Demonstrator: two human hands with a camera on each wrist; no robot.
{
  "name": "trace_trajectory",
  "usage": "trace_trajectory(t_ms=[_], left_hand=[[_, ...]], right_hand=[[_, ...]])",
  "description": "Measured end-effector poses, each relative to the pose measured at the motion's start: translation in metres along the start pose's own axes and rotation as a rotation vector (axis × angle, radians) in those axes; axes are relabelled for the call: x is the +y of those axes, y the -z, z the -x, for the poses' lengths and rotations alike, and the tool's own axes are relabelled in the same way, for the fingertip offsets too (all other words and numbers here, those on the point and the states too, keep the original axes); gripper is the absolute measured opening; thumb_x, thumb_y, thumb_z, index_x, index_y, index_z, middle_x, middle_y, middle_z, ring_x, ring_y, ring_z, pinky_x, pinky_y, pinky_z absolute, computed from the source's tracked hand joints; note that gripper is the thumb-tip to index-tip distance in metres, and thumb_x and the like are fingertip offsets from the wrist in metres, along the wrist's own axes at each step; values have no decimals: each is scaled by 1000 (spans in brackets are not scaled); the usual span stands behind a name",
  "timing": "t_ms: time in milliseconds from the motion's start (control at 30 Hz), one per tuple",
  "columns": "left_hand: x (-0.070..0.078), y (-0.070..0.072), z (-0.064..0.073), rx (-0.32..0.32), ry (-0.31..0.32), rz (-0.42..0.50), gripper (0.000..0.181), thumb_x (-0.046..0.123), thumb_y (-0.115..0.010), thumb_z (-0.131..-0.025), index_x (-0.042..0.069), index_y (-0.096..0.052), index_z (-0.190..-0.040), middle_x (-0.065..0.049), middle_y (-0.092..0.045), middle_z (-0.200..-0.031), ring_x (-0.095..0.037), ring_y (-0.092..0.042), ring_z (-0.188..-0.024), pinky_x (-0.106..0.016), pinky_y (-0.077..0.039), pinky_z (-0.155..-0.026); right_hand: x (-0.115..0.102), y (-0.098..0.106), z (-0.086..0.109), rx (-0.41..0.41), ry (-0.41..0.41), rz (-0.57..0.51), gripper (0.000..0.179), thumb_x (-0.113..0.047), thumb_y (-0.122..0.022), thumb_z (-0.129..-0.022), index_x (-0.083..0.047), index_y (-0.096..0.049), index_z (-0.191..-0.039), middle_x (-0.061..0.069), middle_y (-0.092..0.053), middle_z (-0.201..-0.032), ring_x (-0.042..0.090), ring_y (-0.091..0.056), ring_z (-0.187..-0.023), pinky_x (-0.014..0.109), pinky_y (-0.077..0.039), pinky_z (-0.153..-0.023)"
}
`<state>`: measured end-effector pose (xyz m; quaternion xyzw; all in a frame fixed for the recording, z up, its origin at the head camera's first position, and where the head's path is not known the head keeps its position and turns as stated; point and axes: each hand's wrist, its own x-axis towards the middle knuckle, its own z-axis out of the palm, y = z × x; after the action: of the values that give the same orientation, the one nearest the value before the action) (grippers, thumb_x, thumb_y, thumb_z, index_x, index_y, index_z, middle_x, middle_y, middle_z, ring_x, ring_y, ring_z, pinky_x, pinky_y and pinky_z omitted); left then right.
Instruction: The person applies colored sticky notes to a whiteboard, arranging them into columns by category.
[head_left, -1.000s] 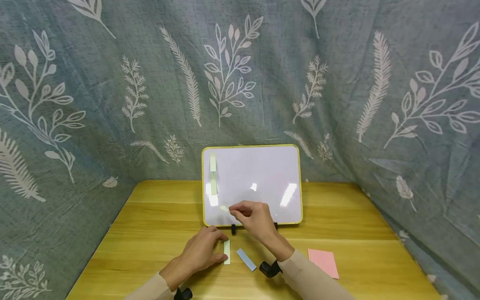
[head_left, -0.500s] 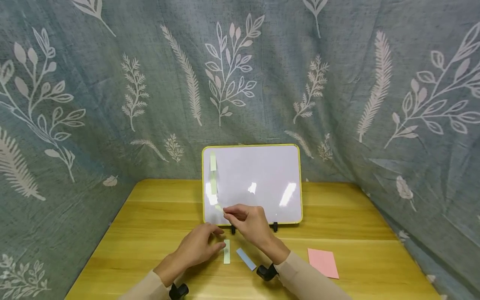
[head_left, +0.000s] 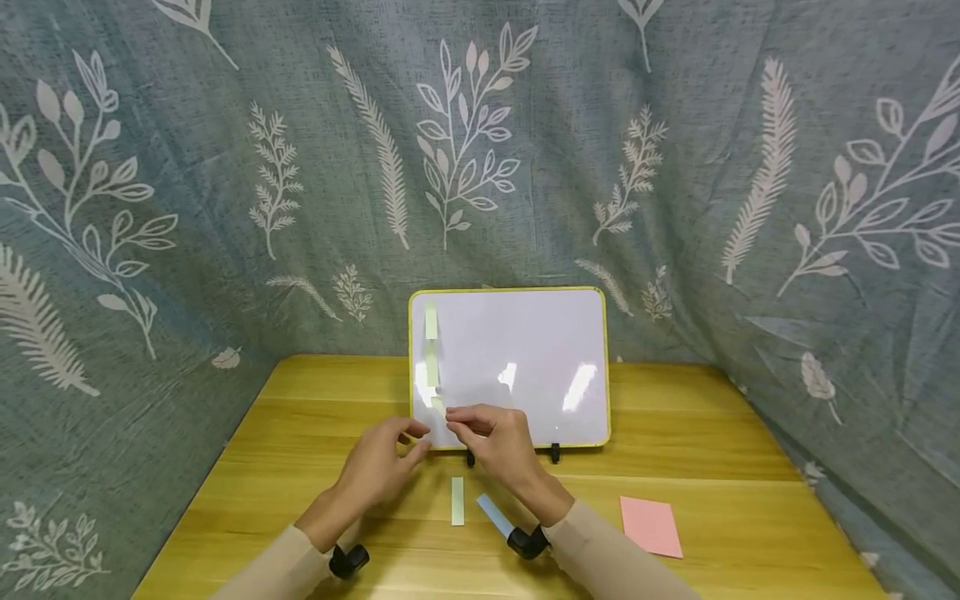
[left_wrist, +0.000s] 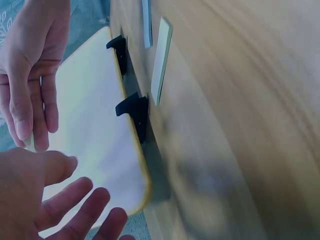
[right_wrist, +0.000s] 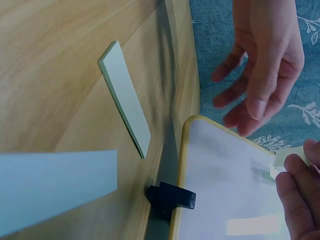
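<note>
Between thumb and fingertips, my right hand (head_left: 504, 446) pinches a pale green sticky note strip (right_wrist: 287, 156). The strip overlaps the lower left of the whiteboard (head_left: 517, 342) in the head view. Two green strips are stuck on the board above it, an upper strip (head_left: 431, 321) and a lower strip (head_left: 432, 365). My left hand (head_left: 375, 467) holds nothing; its fingers are spread and loosely bent by the board's lower left corner. On the table below the hands lies a thin pad of green strips (head_left: 457, 502), with a blue strip pad (head_left: 492, 512) beside it, partly hidden by the right wrist camera.
Black stand feet (head_left: 555, 453) hold the yellow-framed whiteboard at its bottom edge. A pink square sticky note pad (head_left: 651, 527) lies to the right on the wooden table (head_left: 300, 475). Patterned blue-green cloth (head_left: 480, 150) hangs behind and at both sides.
My left hand has lifted off the green strip pad and moved forward and left to the board's corner. The right hand has shifted slightly left, bringing its strip under the two stuck ones.
</note>
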<state>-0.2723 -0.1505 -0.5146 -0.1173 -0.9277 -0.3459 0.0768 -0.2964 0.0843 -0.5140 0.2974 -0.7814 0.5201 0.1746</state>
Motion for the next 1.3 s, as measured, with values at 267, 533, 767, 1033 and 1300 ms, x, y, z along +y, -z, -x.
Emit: trace_trajectory(t_ms=[267,533,767,1033,1300], left_hand=[[-2,5,-12,117,20,18,20,28,-82,-111,18,-86,-128,-3,-85,-124,-28,-81,-113,-46,-66,-90],[-11,6,-21,195,24,69,23,25,-81,-112,15,-84,-133,-7,-84,-129,-32,-82,-111,-44,-66,-83],[-17,4,-30,231,48,63,37,27,-84,-111,13,-78,-143,-10,-81,-140,-32,-83,-114,-49,-68,-89],[-17,3,-37,214,51,67,51,32,-83,-111,11,-70,-156,-14,-79,-141,-38,-82,-117,-54,-69,-91],[-17,-3,-42,213,66,77,63,33,-83,-111,12,-61,-166,-14,-80,-140,-36,-82,-117,-56,-69,-91]], right_hand=[[0,-6,0,41,15,9,11,0,-88,-102,-2,-92,-112,12,-90,-121,32,-90,-111,25,-70,-93],[1,-14,2,84,19,33,12,2,-88,-101,1,-92,-112,13,-90,-121,32,-89,-114,26,-69,-97],[-3,-18,2,115,5,56,13,3,-89,-100,2,-91,-113,16,-90,-120,34,-88,-113,28,-70,-96],[0,-23,-1,120,-10,90,11,2,-90,-100,2,-92,-111,16,-90,-119,32,-89,-113,27,-70,-94],[0,-29,-1,133,-13,117,11,2,-90,-100,1,-92,-111,16,-90,-117,31,-89,-111,27,-70,-93]])
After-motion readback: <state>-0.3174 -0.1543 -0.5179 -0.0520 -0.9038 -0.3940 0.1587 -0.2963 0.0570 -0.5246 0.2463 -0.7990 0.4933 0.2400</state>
